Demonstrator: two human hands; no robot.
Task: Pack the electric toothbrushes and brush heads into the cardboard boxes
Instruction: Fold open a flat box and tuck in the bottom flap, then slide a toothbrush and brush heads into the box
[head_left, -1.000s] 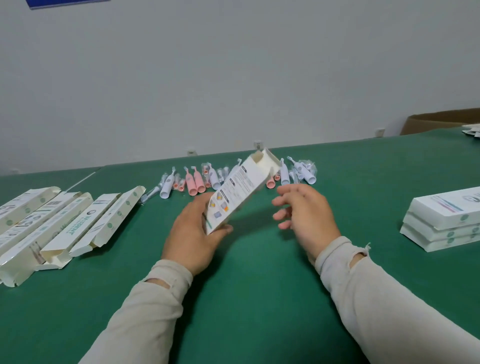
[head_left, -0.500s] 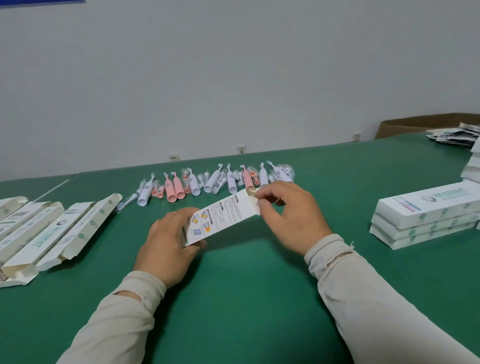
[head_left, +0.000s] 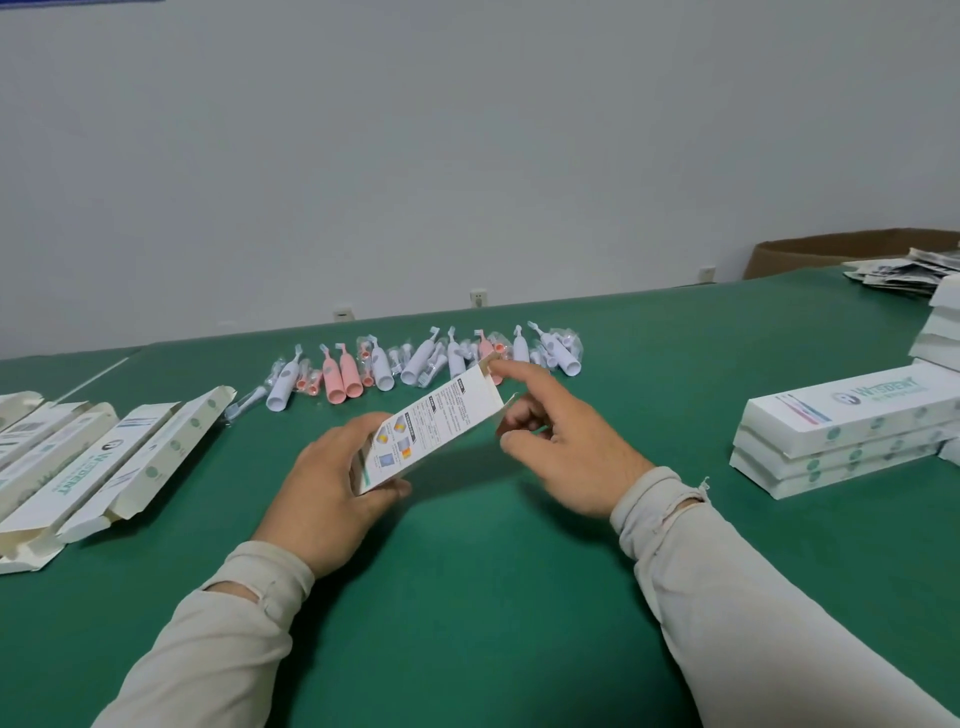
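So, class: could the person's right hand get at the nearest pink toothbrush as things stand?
Probably not directly. The right hand is busy at the far end of the box, which lies between it and the pink toothbrush. It would have to let go and cross over.

Top box (head_left: 852, 413) of the right-hand stack: teal brand lettering beside a round logo, partly legible, ending in "DENT". Flat open box (head_left: 98, 470) on the left: same teal lettering and logo, running lengthwise, also ending in "DENT". Held box (head_left: 431, 421): printed back panel with small text blocks and coloured pictograms, too small to read.
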